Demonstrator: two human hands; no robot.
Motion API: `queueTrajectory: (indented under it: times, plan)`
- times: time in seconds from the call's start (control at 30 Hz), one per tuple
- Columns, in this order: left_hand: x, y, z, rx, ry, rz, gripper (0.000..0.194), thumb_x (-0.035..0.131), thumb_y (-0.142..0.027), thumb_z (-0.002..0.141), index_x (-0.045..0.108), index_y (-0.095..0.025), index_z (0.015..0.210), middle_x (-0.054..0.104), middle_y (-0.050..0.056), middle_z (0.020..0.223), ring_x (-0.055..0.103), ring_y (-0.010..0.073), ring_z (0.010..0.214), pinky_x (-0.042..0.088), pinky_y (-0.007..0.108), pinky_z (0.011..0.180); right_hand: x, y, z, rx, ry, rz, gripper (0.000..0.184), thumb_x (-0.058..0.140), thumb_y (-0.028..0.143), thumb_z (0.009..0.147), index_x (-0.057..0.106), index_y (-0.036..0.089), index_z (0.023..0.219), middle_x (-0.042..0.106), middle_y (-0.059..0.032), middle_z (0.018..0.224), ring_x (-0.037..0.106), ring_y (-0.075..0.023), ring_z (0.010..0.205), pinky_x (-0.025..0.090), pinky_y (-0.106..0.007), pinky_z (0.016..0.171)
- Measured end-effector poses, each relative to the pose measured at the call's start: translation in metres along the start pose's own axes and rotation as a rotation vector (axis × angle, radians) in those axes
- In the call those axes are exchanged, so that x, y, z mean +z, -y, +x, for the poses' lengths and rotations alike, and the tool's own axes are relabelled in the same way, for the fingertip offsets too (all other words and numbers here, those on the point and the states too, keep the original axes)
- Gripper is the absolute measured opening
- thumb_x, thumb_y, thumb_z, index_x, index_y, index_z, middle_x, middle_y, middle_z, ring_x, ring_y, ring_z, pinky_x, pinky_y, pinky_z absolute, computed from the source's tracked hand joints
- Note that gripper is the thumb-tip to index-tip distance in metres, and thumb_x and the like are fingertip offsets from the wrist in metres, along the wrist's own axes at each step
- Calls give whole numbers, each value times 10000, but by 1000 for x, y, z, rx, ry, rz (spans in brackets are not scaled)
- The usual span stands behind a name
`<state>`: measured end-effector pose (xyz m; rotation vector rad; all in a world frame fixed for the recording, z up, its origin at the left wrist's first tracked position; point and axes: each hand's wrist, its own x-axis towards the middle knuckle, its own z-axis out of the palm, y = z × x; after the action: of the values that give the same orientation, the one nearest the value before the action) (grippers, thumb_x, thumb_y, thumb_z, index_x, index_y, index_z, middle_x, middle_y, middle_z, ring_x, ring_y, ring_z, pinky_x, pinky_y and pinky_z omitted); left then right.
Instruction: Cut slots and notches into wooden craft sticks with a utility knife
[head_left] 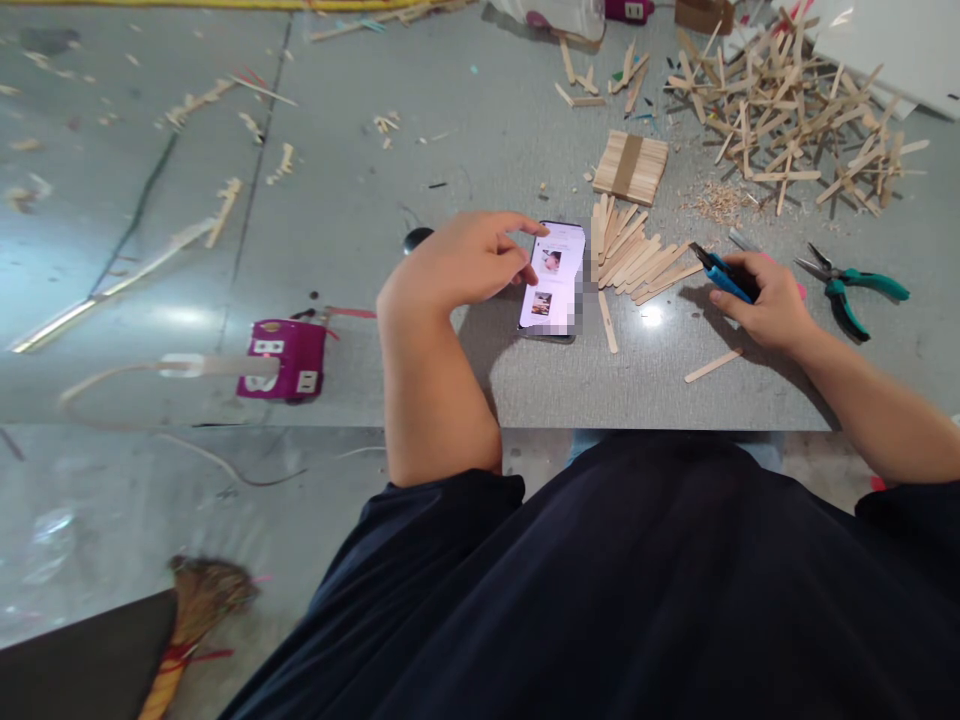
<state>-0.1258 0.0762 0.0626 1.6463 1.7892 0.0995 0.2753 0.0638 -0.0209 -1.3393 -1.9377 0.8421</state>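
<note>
My left hand (491, 258) reaches over a lit smartphone (559, 285) lying on the grey table. Its fingers are apart, with the fingertips at the screen; whether they press the glass I cannot tell. In my right hand (772, 300) is a pair of blue-handled pliers (726, 278), dark jaws pointing up and left toward the loose craft sticks (637, 255). Those sticks lie fanned out between phone and pliers. Behind them sits a banded bundle of craft sticks (615, 165). A single craft stick (712, 366) rests just in front of my right hand.
Green-handled long-nose pliers (844, 285) lie open at the right. A heap of crossed sticks (795, 120) fills the back right, with wood crumbs (720, 200) before it. A purple power socket block (281, 360) with a plugged cable stands left. A broom (202, 590) is below the table edge.
</note>
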Motion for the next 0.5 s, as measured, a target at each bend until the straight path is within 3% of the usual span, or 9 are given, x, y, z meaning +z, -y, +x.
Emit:
queueTrajectory:
  times: [0.5]
  plan:
    - [0,3,1,30,13,23,618,532,-221,959,665,-260,1561,872,73,1039,789,264,911,596,399,891,0,3,0,25,16,-12,384,847,476,877,764,322,1219,793,-45,1075,766,-332,975,646,-600,934]
